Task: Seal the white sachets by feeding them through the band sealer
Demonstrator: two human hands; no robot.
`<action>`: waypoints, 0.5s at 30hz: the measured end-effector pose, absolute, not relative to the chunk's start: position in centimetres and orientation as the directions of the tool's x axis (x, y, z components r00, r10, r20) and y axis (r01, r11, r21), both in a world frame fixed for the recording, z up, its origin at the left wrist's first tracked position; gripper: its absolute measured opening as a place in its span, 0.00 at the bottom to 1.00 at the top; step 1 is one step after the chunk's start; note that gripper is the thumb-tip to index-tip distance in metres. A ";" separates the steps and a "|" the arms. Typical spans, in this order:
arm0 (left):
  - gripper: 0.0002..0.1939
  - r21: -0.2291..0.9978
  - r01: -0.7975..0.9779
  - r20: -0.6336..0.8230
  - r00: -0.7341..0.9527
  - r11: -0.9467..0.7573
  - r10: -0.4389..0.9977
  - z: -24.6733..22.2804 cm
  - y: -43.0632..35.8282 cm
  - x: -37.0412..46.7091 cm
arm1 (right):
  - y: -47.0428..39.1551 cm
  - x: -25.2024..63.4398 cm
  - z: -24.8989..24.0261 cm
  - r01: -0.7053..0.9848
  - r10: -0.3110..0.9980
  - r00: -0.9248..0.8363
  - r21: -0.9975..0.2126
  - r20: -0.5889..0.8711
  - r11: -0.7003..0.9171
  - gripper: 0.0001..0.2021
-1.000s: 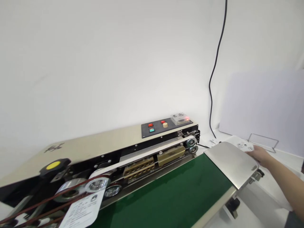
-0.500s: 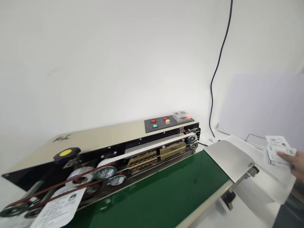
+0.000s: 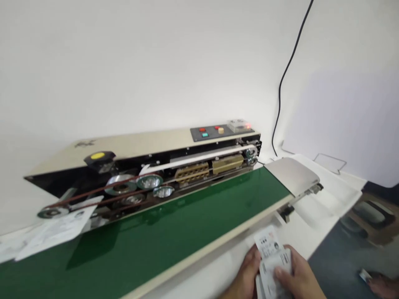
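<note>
In the head view, my left hand and my right hand are together below the front edge of the green conveyor belt. Between them are several flat white printed packets, fanned a little over each other. My right thumb presses on the front packet; the left fingers grip from the other side. Another white printed packet leaves the left end of a band sealer, its upper edge between the red-brown bands. Whether the packets are filled is not visible.
A grey metal plate extends the belt's right end. Buttons sit on a black control panel. A black cable hangs down the wall. Right of the table, a dark chair stands on the floor, with a blurred shape below it.
The packets have come from the far right to in front of the belt, and both my hands now hold them. The packet at the sealer has travelled left. My view has shifted.
</note>
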State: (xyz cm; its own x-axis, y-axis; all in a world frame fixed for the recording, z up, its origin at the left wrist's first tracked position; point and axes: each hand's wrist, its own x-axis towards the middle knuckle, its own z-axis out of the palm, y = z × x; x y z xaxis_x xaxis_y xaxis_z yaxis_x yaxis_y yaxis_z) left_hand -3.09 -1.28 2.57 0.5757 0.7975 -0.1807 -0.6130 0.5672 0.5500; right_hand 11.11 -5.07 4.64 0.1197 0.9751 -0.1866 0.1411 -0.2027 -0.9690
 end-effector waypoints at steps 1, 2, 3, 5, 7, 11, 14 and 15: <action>0.23 0.523 -0.643 -0.194 0.550 0.560 0.813 2.8 -1.5 -2.9 | -5.1 10.4 4.8 0.101 0.976 0.078 -0.972 -0.203 -0.211 0.26; 0.23 0.514 -0.656 -0.213 0.526 0.553 0.823 3.1 -1.6 -2.7 | -5.0 9.9 4.9 0.063 0.976 0.057 -0.974 -0.212 -0.215 0.25; 0.24 0.525 -0.645 -0.241 0.513 0.555 0.824 3.3 -1.7 -2.7 | -5.0 9.7 5.0 0.031 0.975 0.051 -0.975 -0.217 -0.219 0.25; 0.25 0.575 -0.587 -0.292 0.504 0.570 0.813 3.7 -1.8 -2.7 | -5.0 9.7 4.8 0.001 0.973 0.075 -0.975 -0.220 -0.221 0.25; 0.28 0.629 -0.517 -0.324 0.504 0.580 0.801 4.0 -1.8 -2.7 | -5.3 10.0 4.4 0.034 0.970 0.127 -0.977 -0.207 -0.213 0.25; 0.30 0.706 -0.421 -0.353 0.487 0.569 0.799 4.3 -1.8 -2.8 | -5.8 10.4 3.5 0.271 0.970 0.213 -0.948 -0.112 -0.169 0.24; 0.28 0.740 -0.363 -0.355 0.504 0.566 0.787 4.5 -1.7 -2.9 | -5.8 10.6 3.4 0.441 0.976 0.213 -0.888 -0.035 -0.128 0.23; 0.27 0.750 -0.347 -0.354 0.509 0.564 0.784 4.6 -1.6 -2.9 | -5.6 10.6 3.6 0.468 0.975 0.220 -0.876 -0.010 -0.114 0.24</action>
State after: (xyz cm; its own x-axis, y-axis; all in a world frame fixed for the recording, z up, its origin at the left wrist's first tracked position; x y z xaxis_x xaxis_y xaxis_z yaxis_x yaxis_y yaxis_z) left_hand -2.92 -1.61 4.57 0.5094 0.7844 -0.3539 -0.3472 0.5636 0.7495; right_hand 10.63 -5.62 3.55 0.2198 0.9755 -0.0099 0.4677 -0.1143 -0.8765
